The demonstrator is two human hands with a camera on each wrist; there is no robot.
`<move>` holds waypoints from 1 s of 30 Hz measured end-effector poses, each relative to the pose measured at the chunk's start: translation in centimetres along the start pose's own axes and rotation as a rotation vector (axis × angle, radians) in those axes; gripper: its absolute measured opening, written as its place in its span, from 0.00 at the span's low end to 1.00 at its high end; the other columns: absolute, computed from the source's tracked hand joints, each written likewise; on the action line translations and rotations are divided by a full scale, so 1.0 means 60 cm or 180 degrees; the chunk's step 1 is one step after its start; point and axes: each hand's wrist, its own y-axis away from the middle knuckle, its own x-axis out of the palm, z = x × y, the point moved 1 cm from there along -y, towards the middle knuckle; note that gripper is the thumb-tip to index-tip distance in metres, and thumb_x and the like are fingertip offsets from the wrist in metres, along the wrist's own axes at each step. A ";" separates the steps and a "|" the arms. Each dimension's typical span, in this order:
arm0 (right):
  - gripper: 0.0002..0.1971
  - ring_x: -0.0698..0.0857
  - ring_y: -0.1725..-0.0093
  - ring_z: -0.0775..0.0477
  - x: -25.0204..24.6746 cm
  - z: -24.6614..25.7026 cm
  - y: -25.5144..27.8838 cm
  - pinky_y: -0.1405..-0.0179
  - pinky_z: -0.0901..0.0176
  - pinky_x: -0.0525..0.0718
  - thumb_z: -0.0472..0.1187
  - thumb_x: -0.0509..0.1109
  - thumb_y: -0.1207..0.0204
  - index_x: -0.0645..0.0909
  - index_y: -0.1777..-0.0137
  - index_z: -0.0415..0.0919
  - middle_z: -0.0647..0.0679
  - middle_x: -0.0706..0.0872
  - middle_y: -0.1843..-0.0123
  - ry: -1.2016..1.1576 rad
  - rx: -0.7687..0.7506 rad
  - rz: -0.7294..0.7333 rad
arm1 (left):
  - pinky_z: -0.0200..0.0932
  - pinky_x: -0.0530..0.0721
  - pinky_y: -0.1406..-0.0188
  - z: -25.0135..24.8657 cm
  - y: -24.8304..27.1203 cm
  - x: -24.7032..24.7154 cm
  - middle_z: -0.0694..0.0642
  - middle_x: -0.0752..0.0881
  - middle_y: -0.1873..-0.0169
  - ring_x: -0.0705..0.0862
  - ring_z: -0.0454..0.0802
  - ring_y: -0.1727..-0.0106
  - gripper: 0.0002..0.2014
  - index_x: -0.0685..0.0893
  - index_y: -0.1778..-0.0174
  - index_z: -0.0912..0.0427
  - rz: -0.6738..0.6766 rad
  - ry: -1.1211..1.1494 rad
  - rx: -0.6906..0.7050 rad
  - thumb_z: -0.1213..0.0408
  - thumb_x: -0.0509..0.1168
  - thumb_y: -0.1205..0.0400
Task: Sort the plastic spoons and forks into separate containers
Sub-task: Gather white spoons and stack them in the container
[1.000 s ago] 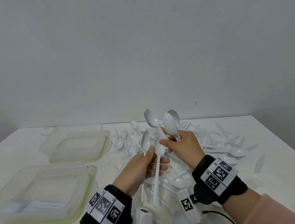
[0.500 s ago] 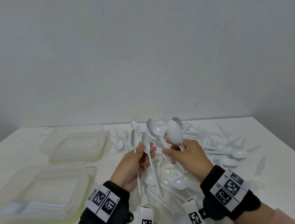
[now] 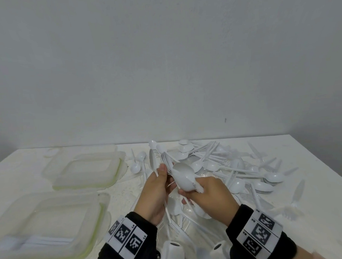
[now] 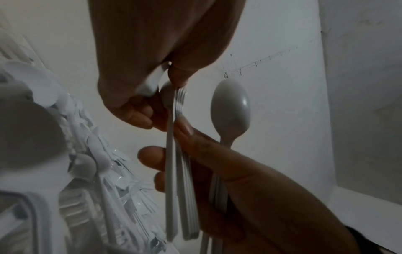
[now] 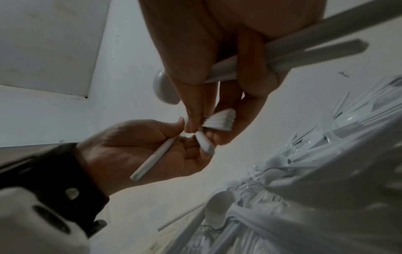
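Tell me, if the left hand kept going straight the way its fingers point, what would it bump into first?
Probably the right hand, which is right beside it. The left hand holds spoon handles and its fingers point up and toward the stacked spoons in the right hand. They look almost touching, though depth is hard to judge.

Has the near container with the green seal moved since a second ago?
No. The near container sits at the same table corner, just in front of the far container, as before.

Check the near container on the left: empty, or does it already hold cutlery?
Not empty. The near container holds a few white utensils lying flat along its front edge; the rest of its floor looks bare. Spoons or forks: cannot tell.
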 end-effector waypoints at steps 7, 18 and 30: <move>0.09 0.86 0.73 0.48 -0.011 0.012 0.003 0.65 0.53 0.85 0.42 0.73 0.23 0.84 0.61 0.38 0.48 0.88 0.71 -0.0809 0.0123 0.0206 | 0.44 0.85 0.41 -0.002 0.003 0.005 0.64 0.89 0.45 0.88 0.51 0.43 0.28 0.78 0.32 0.67 -0.0161 0.0073 0.0083 0.47 0.56 0.17; 0.17 0.78 0.71 0.53 -0.030 0.013 0.003 0.65 0.64 0.77 0.43 0.69 0.19 0.82 0.42 0.27 0.49 0.83 0.70 -0.1505 0.0154 0.0391 | 0.49 0.87 0.43 -0.010 0.007 -0.005 0.54 0.87 0.43 0.91 0.54 0.47 0.20 0.64 0.22 0.43 -0.0162 0.0420 0.0411 0.59 0.53 0.11; 0.18 0.73 0.77 0.59 -0.025 0.007 0.006 0.76 0.74 0.70 0.41 0.67 0.18 0.79 0.47 0.20 0.54 0.79 0.75 -0.1776 0.0110 0.0639 | 0.32 0.59 0.84 0.011 0.006 -0.008 0.50 0.82 0.66 0.60 0.41 0.79 0.22 0.70 0.32 0.51 -0.0234 0.0193 0.0106 0.41 0.48 0.14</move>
